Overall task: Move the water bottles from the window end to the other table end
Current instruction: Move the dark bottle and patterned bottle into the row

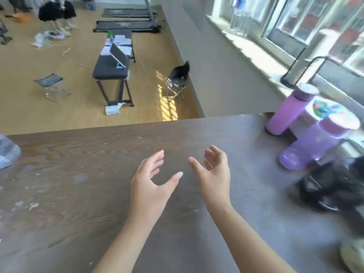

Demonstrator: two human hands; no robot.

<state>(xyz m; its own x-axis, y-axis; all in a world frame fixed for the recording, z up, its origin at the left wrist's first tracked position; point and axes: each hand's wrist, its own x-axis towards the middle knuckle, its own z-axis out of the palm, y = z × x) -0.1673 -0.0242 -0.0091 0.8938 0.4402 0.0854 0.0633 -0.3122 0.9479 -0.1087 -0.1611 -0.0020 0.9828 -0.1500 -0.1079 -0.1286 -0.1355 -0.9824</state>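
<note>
At the window end, on the right of the dark wooden table (98,174), stand three bottles. A matte purple bottle (285,113) is farthest back. A white-lidded bottle with a colourful sticker (323,111) stands beside it, mostly hidden. A translucent purple bottle (311,144) is nearest me. My left hand (151,178) and my right hand (212,172) hover over the table's middle, both with fingers spread and holding nothing, well left of the bottles.
A blurred black object (331,186) lies on the table in front of the bottles. A clear plastic item (7,152) sits at the table's left edge. A pale round thing (354,257) is at the lower right. Beyond the far edge is floor with a bench (110,69).
</note>
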